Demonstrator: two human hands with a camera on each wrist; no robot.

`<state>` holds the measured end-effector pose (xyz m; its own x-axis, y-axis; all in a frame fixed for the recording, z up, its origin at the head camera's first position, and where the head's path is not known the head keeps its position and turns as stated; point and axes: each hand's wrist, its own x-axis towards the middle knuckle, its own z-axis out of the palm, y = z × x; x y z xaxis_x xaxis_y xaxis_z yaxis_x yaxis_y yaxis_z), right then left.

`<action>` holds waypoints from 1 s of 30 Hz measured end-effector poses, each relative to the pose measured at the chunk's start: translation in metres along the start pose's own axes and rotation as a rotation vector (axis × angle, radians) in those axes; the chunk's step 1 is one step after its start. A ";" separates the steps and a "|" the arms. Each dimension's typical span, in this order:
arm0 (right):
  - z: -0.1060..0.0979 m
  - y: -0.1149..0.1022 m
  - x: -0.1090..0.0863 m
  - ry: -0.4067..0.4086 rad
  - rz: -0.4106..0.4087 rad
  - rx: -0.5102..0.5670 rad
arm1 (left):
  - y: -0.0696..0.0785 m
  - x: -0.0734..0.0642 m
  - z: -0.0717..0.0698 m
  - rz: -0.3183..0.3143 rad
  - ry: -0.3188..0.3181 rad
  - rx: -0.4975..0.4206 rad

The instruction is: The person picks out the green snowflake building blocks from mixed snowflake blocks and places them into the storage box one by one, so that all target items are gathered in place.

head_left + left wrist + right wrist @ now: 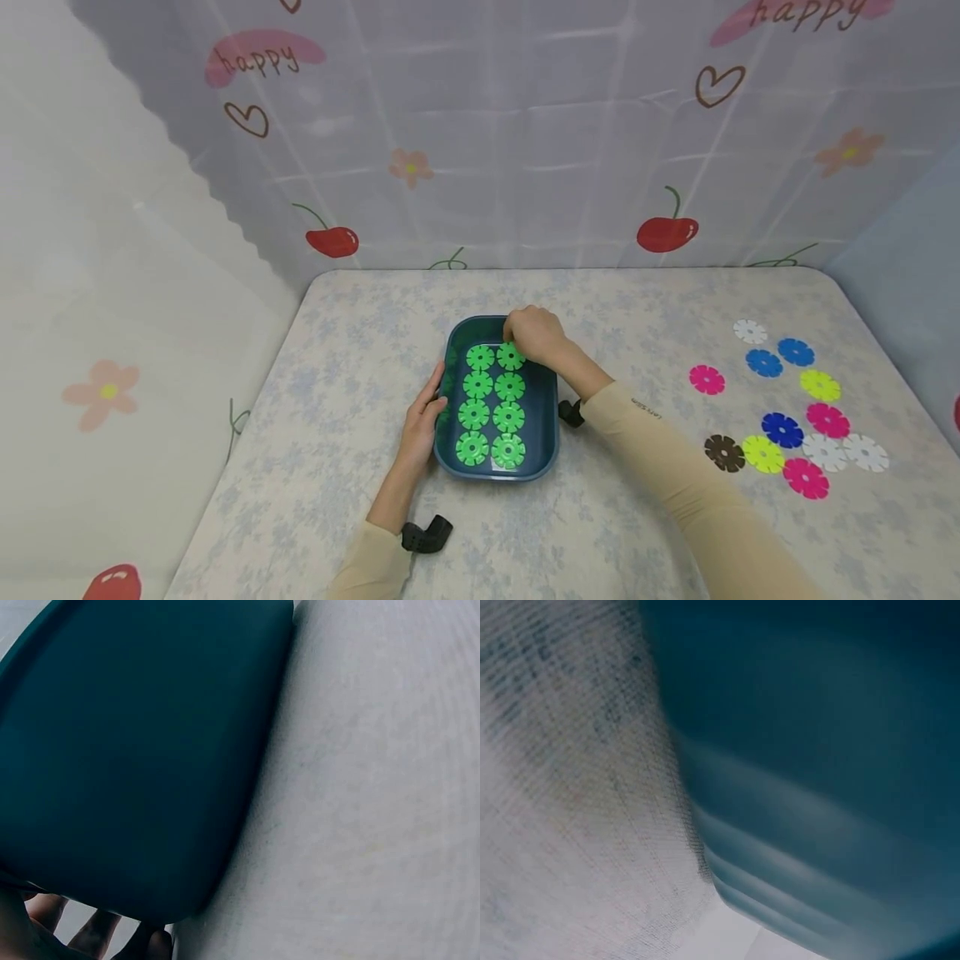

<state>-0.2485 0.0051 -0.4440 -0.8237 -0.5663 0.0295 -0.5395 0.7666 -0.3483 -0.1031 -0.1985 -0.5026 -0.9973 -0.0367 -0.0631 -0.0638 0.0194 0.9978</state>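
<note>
A dark blue-green plastic tray [542,425] stands on the table, with several bright green notched discs [473,414] laid flat in two columns inside. My left hand [422,425] grips the tray's left side, thumb at the rim. In the left wrist view its fingers [94,934] reach under the tray's edge [150,757]. My right hand [537,335] is over the far right corner with curled fingers, at the farthest disc [511,357] of the right column. It partly covers that disc, and its fingertips are hidden. The right wrist view shows only the tray's outer wall [802,742] and tablecloth.
On the table's right lie several loose notched discs: pink [707,380], blue [764,362], yellow [820,386], white [750,331] and brown [724,452], some overlapping. A printed curtain [510,167] hangs along the table's far edge. Black wrist devices [427,535] sit by both wrists.
</note>
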 end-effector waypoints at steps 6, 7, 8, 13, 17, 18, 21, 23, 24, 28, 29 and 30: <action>0.004 0.003 -0.001 0.045 -0.007 -0.058 | -0.001 0.002 0.003 0.012 -0.016 0.002; 0.005 0.003 -0.001 0.049 -0.007 -0.070 | 0.000 0.003 0.003 0.012 -0.017 0.002; 0.006 0.004 -0.001 0.053 -0.007 -0.082 | 0.000 0.003 0.003 0.011 -0.019 0.003; 0.009 0.003 -0.001 0.069 -0.002 -0.120 | 0.000 0.003 0.005 0.010 -0.028 0.008; 0.012 0.004 -0.002 0.109 -0.018 -0.166 | 0.002 0.003 0.006 0.005 -0.034 0.010; 0.012 0.004 -0.003 0.119 -0.024 -0.181 | 0.002 0.003 0.006 0.003 -0.034 0.011; 0.013 0.004 -0.005 0.150 -0.044 -0.207 | 0.002 0.003 0.006 -0.001 -0.034 0.011; 0.014 0.004 -0.006 0.155 -0.051 -0.204 | 0.001 0.003 0.006 0.000 -0.036 0.008; 0.014 0.005 -0.007 0.151 -0.052 -0.198 | 0.001 0.004 0.006 0.003 -0.038 0.008; 0.012 0.006 -0.009 0.112 -0.043 -0.165 | -0.001 0.005 0.006 0.014 -0.045 0.006; 0.010 0.006 -0.010 0.103 -0.038 -0.152 | -0.001 0.005 0.006 0.016 -0.044 0.008; 0.008 0.006 -0.012 0.093 -0.034 -0.131 | -0.001 0.006 0.006 0.016 -0.041 0.010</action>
<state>-0.2409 0.0141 -0.4544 -0.8137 -0.5669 0.1282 -0.5807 0.7836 -0.2208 -0.1087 -0.1923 -0.5045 -0.9989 0.0047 -0.0477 -0.0475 0.0301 0.9984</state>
